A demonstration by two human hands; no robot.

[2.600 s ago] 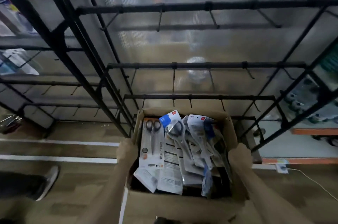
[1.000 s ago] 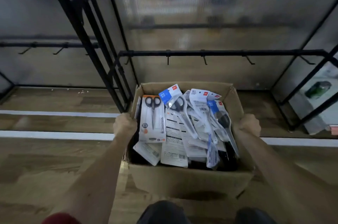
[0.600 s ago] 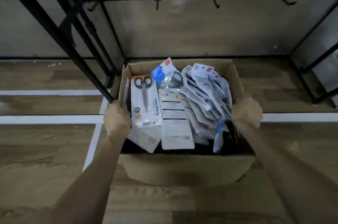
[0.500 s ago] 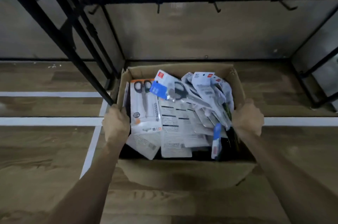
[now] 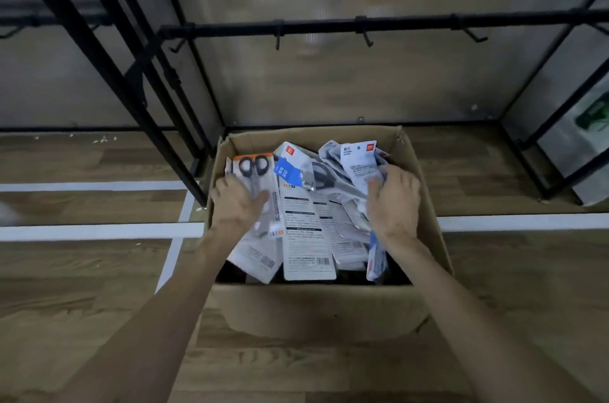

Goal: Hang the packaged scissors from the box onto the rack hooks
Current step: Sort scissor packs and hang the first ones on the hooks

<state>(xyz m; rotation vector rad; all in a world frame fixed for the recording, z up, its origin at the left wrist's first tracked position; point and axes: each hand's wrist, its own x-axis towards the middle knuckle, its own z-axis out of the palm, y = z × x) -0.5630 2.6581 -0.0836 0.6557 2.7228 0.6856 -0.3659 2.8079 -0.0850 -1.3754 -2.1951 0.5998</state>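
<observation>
An open cardboard box (image 5: pixel 313 310) stands on the wooden floor under the black rack bar (image 5: pixel 329 27), which carries bare hooks (image 5: pixel 367 38). Several packaged scissors fill the box. My left hand (image 5: pixel 235 205) grips an orange-topped pack with black-handled scissors (image 5: pixel 253 165) at the box's left side, thumb across its face. My right hand (image 5: pixel 393 201) curls round the white packs (image 5: pixel 357 158) at the right side. A blue-labelled pack (image 5: pixel 290 172) lies between the hands.
Slanted black rack uprights (image 5: pixel 108 73) come down just left of the box. White lines (image 5: pixel 99 231) cross the floor. A translucent panel backs the rack. A pale bag with green print (image 5: pixel 590 126) leans behind the frame at far right.
The box has been lowered to the floor below the rack. Both hands have let go of its side walls and moved inside onto the packs.
</observation>
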